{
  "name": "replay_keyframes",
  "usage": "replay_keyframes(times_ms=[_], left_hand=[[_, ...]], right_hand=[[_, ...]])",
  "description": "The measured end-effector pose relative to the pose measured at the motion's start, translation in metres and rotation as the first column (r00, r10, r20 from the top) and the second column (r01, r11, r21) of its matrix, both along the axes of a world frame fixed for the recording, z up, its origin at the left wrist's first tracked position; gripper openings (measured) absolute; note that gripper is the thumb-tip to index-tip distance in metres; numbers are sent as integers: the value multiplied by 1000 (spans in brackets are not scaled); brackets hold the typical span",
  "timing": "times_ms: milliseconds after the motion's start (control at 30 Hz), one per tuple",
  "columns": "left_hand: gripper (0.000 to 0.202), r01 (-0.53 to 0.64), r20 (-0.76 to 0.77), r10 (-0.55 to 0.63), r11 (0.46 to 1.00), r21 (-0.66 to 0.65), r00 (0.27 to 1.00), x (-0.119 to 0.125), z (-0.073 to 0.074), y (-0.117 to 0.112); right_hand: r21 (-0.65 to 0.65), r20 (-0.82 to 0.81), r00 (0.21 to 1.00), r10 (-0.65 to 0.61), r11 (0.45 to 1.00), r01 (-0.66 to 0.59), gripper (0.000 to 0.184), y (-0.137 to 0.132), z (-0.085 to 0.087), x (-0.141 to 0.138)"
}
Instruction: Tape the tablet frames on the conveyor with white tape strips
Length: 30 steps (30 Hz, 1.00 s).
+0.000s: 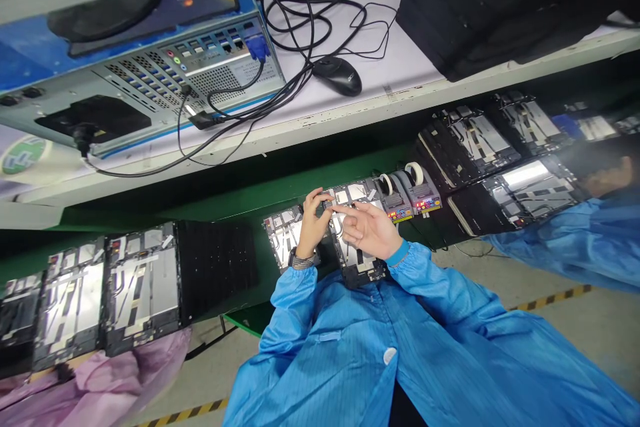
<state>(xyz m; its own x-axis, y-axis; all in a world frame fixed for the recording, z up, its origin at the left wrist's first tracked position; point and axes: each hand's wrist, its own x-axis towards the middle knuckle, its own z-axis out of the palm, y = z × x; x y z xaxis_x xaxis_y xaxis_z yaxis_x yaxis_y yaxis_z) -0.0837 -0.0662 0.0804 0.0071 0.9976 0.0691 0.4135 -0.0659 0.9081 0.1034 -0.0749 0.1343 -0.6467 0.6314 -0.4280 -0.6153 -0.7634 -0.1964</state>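
My left hand (314, 225), with a dark band at the wrist, has its thumb and forefinger curled together at the tip of my right forefinger. Anything small between them is too fine to make out. My right hand (371, 229) is turned palm up, its forefinger stretched out to the left and the other fingers loosely bent. Both hands are above an opened flat electronic device (354, 263) with silver panels and dark strips. A second such device (283, 230) lies to the left, partly behind my left hand.
Two grey tape dispensers (417, 190) with white rolls stand right of the device. Stacked devices (143, 280) lie left, more (475, 137) right. A co-worker's blue sleeve (565, 240) reaches in at right. The shelf above holds a computer case (215, 80), cables and a mouse (337, 75).
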Motion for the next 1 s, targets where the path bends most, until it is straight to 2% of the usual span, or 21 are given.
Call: replay_keyframes(times_ms=[200, 333, 500, 800, 1000], left_hand=[[22, -8, 30, 8, 1000, 13, 1000, 2, -1, 0], [29, -70, 78, 65, 996, 62, 995, 6, -3, -1], [37, -72, 67, 68, 996, 58, 995, 7, -4, -1], [35, -56, 78, 52, 997, 49, 996, 6, -3, -1], [35, -47, 66, 43, 998, 51, 997, 6, -3, -1]], right_hand=[[32, 144, 984, 106, 993, -112, 45, 13, -2, 11], [35, 118, 992, 49, 998, -53, 45, 11, 8, 11], [90, 92, 996, -1, 996, -7, 46, 1, 19, 5], [50, 67, 998, -11, 999, 8, 43, 1, -8, -3], [32, 46, 999, -29, 999, 27, 46, -5, -2, -4]])
